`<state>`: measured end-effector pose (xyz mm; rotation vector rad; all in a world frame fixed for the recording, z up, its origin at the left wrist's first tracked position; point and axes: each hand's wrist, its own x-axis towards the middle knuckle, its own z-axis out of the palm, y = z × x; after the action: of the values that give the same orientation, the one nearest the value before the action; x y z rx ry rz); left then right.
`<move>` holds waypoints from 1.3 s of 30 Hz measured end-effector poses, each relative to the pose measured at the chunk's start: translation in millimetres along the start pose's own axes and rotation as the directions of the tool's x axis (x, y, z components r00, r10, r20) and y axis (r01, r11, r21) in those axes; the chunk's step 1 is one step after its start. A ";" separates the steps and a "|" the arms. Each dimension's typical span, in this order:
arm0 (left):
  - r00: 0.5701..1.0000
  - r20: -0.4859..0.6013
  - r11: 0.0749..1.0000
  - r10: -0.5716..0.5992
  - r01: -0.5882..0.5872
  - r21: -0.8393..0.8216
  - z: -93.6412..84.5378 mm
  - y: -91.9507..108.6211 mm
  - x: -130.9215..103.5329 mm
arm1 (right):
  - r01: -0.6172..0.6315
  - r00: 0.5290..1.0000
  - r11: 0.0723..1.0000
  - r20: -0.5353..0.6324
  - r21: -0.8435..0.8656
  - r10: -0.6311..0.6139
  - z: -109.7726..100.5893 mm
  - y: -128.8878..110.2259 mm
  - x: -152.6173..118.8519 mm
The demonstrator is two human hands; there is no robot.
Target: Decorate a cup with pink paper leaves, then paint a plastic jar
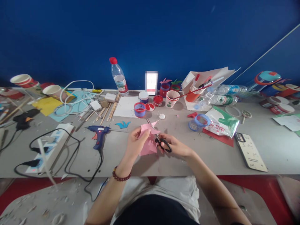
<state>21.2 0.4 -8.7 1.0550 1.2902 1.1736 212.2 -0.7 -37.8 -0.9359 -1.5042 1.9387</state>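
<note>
My left hand (138, 140) is closed on a sheet of pink paper (148, 147), its thumb lying across the front. Black-handled scissors (166, 145) are in my right hand (171, 145), with fingers in the loops. Their blades point up and away to the left, at the upper right part of the pink paper, where a cut strip curls outward. A blue paper leaf shape (122, 125) lies left of my left hand. Just beyond the paper sits a small white cap (162, 116).
A blue hot glue gun (99, 134) and a power strip (50, 147) with black cables lie at the left. Paint jars (140, 110), a paper cup (172, 99) and a bottle (119, 78) stand behind. A phone (250, 151) rests at the right.
</note>
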 end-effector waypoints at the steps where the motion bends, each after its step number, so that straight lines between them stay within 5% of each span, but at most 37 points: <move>1: 1.000 -0.001 1.000 -0.001 0.001 0.000 0.1 0.4 -0.1 | 0.001 1.000 1.000 0.002 0.001 -0.001 -0.2 0.1 0.0; 28: 0.992 -0.082 0.995 0.094 -0.091 0.043 -8.7 -9.7 10.5 | -0.019 1.000 1.000 0.005 -0.017 0.019 0.8 -4.4 -1.3; 39: 0.997 -0.006 0.997 0.079 -0.079 -0.020 -6.7 -11.1 7.5 | -0.030 1.000 1.000 0.008 -0.001 0.030 1.0 -1.0 -1.1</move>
<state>14.5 5.8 -20.9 1.0973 1.2481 1.2469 212.1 -1.9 -36.4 -0.9571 -1.5031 1.9649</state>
